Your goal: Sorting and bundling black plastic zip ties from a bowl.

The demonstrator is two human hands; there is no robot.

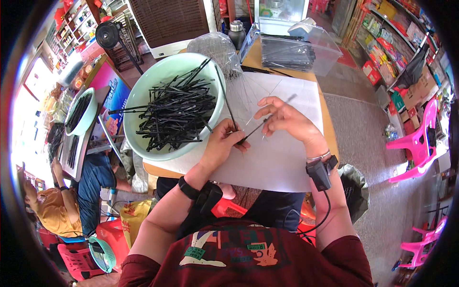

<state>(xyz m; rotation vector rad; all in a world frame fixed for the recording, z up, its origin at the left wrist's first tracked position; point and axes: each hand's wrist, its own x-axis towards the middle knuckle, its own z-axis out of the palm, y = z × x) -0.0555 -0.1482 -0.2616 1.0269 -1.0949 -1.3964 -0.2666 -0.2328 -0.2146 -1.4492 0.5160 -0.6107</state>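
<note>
My left hand [224, 142] pinches a long thin black strip [228, 98] near its lower end, over the white sheet on the table. From that pinch a second dark length [252, 132] slants up to the right, passing my right hand's fingers, its far end blurred. My right hand [281, 118] is raised over the sheet with curled fingers close to this length. A pale thin wire shows near the fingers; what they grip is unclear. Left of my hands, a pale green bowl [135, 139] holds a heap of black strips [179, 107].
Thin wires in a clear plastic bag [214, 50] lie beyond the bowl. Behind the table's white sheet [279, 167] are a clear bin [325, 50] of dark strips and a dark flask [236, 34]. Someone in a yellow top [57, 210] sits left, beside another bowl [86, 126]. Pink chairs [416, 143] stand right.
</note>
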